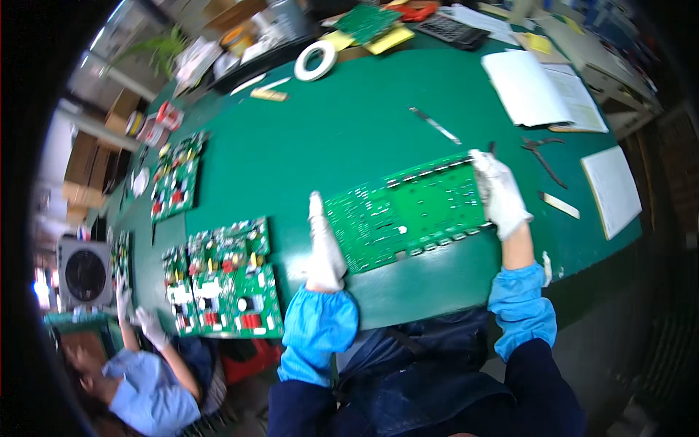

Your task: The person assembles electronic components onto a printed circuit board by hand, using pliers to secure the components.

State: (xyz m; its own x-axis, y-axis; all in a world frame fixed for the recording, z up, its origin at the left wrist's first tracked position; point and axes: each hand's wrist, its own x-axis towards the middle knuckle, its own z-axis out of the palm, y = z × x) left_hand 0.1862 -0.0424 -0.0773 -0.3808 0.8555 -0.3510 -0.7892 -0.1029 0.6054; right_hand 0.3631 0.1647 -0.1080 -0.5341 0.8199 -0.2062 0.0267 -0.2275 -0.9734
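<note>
Both gloved hands, left hand [324, 244] and right hand [501, 193], grasped the green circuit board [408, 215] by its ends, solder side up; next move needed steady, level handling.

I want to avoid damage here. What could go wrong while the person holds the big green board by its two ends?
1. The green circuit board is held only at its ends by the left hand and right hand; it may flex or slip.
2. It sits close to the table edge, so it could perhaps fall off.
3. The populated boards lie close by on the left; a swing might knock them.
</note>
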